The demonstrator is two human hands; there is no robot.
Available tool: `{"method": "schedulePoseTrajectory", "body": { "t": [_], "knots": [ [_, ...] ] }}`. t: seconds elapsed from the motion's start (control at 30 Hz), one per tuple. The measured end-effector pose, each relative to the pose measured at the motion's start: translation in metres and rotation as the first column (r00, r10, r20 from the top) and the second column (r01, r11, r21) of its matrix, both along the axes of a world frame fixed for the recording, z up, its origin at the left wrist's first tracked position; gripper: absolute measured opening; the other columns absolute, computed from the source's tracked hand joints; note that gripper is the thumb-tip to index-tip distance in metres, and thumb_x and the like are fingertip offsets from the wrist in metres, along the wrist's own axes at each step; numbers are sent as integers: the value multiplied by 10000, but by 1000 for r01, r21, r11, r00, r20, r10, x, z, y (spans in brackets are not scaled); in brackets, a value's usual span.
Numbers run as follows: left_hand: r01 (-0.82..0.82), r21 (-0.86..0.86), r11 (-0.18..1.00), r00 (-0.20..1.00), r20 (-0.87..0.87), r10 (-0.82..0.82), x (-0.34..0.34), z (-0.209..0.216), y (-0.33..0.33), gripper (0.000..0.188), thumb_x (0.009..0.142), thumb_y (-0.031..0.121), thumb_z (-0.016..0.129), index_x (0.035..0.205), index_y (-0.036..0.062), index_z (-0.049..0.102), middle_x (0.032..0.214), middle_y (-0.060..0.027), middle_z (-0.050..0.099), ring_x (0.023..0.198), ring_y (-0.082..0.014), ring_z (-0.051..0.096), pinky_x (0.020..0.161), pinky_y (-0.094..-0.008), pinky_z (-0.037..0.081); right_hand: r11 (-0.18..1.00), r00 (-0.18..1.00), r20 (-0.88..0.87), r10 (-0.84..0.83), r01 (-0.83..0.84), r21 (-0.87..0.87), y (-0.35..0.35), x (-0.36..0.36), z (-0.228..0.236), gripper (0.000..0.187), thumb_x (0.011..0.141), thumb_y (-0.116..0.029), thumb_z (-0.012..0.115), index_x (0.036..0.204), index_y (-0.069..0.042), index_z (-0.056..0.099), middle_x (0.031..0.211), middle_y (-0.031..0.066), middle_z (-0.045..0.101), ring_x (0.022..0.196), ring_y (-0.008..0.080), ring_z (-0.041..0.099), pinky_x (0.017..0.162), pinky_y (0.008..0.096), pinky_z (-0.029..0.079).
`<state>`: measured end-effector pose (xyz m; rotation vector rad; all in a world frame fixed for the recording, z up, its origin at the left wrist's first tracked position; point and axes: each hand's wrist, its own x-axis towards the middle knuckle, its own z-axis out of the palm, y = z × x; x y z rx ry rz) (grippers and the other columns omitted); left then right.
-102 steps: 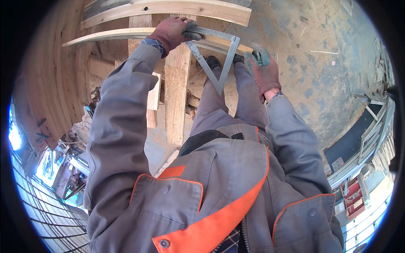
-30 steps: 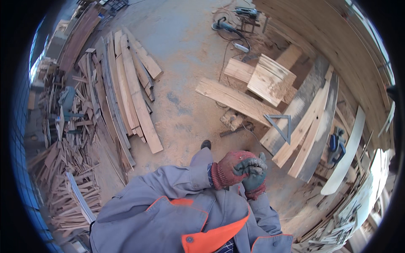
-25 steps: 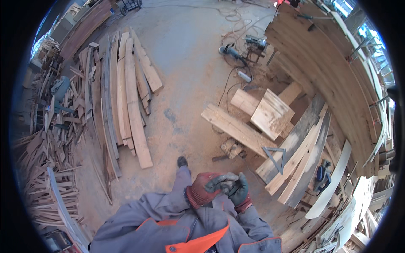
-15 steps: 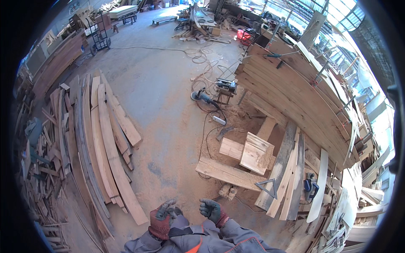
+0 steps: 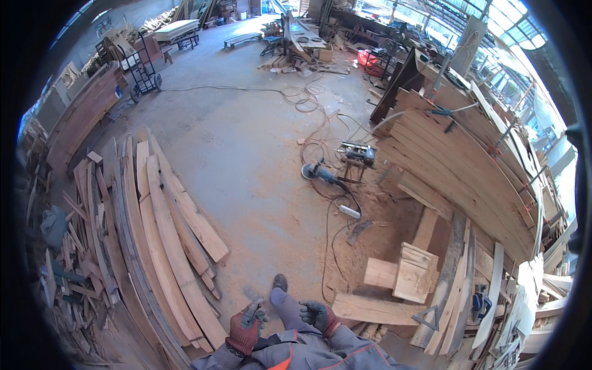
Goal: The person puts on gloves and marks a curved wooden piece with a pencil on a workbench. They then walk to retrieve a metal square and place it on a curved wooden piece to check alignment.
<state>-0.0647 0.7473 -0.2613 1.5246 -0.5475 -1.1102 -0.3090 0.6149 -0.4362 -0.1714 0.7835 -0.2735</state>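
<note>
My left hand [image 5: 246, 327] is raised before my body in a red knitted glove with a grey-green coating. Its fingers are loosely bent and apart, with nothing visible in them. My right hand [image 5: 319, 317] wears the same kind of glove, a short way to the right. Its fingers are half curled towards the left hand without touching it, and nothing shows between them. Below them are my grey trousers, and one dark shoe [image 5: 280, 282] is forward on the dusty floor. The closest wood to the right hand is a pale plank [image 5: 373, 309].
Long boards [image 5: 169, 240] lie piled on the left. On the right are an angle grinder [image 5: 324, 174], a white power strip [image 5: 349, 211], looping cables, a triangular square [image 5: 427, 318], a blue power tool [image 5: 480, 302] and a large clamped board stack [image 5: 456, 163]. A hand truck [image 5: 143, 73] stands farther off.
My view has shifted, so the grinder, boards and planks sit lower in it, those on the right farther right. One leg has come forward. Both hands stay raised and half curled.
</note>
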Motion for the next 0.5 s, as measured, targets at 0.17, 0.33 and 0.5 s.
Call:
{"method": "schedulePoseTrajectory", "body": {
  "t": [0.17, 0.33, 0.5],
  "knots": [
    [-31, -19, 999, 994, 104, 33, 123, 17, -124, 541, 879, -133, 530, 1386, 19, 641, 1029, -69, 752, 893, -113, 707, 804, -265, 576, 990, 995, -76, 69, -78, -119, -148, 143, 35, 358, 1068, -297, 575, 1298, -42, 675, 1041, 107, 749, 937, 226, 737, 847, 373, 610],
    [-71, -112, 991, 995, 64, 78, 205, 37, -251, 519, 870, -134, 546, 1361, -2, 654, 1054, -82, 762, 921, -126, 719, 832, -265, 577, 947, 982, -158, 107, -149, -285, -306, 239, 65, 387, 1048, -332, 598, 1287, -32, 656, 1022, 95, 733, 930, 245, 734, 828, 380, 605],
    [171, -114, 979, 978, 140, -155, 305, 24, -403, 535, 867, -77, 610, 1387, 38, 656, 1080, -84, 783, 928, -116, 730, 817, -266, 579, 960, 941, -339, 7, -101, -262, -441, 294, 22, 391, 1036, -345, 606, 1268, -35, 664, 1006, 80, 730, 912, 235, 734, 800, 360, 594]
  ]
}}
